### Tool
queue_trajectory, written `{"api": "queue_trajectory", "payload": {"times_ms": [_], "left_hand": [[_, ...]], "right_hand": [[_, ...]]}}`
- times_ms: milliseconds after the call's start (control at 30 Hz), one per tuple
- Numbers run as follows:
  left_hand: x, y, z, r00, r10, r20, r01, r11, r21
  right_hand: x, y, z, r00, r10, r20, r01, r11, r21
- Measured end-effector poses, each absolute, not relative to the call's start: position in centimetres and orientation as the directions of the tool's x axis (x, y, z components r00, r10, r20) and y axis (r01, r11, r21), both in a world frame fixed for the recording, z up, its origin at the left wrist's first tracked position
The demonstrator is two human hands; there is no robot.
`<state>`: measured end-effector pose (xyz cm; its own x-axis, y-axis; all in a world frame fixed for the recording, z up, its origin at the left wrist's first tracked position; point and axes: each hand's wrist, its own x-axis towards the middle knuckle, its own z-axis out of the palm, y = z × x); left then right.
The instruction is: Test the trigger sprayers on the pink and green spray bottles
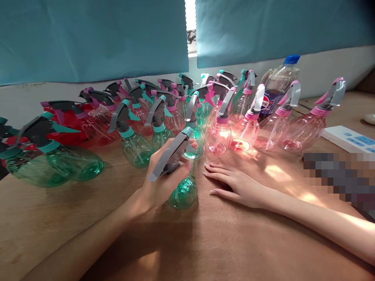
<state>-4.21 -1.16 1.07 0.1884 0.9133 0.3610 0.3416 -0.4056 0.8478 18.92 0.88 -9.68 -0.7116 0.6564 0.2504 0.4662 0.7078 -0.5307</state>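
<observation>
My left hand (162, 181) is wrapped round the neck of a green spray bottle (183, 193) with a grey trigger head (171, 156). The bottle stands on the wooden table (205, 242), just in front of the rows of other bottles. My right hand (234, 183) lies flat on the table to the right of that bottle, fingers stretched out and together, holding nothing. Its fingertips point toward the green bottle, a short gap away.
Several green, pink and red spray bottles (218, 134) crowd the back of the table in rows. A soda bottle with a blue cap (278, 88) stands behind the pink ones. A white device with blue buttons (348, 138) lies at right. Blue curtains (93, 39) hang behind.
</observation>
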Motion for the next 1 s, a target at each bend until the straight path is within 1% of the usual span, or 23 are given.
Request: {"api": "queue_trajectory", "payload": {"times_ms": [400, 867, 1000], "left_hand": [[-3.93, -1.62, 1.24, 0.167, 0.916, 0.364, 0.338, -0.400, 0.852], [-4.29, -0.98, 1.02, 0.211, 0.907, 0.363, 0.319, -0.415, 0.852], [-4.38, -0.93, 1.17, 0.229, 0.912, 0.340, 0.301, -0.398, 0.867]], "right_hand": [[18.95, 0.93, -9.61, -0.728, 0.651, 0.215, 0.484, 0.710, -0.512], [18.96, 0.98, -9.71, -0.728, 0.649, 0.221, 0.486, 0.716, -0.501], [19.00, 0.99, -9.74, -0.730, 0.648, 0.216, 0.490, 0.717, -0.496]]}}
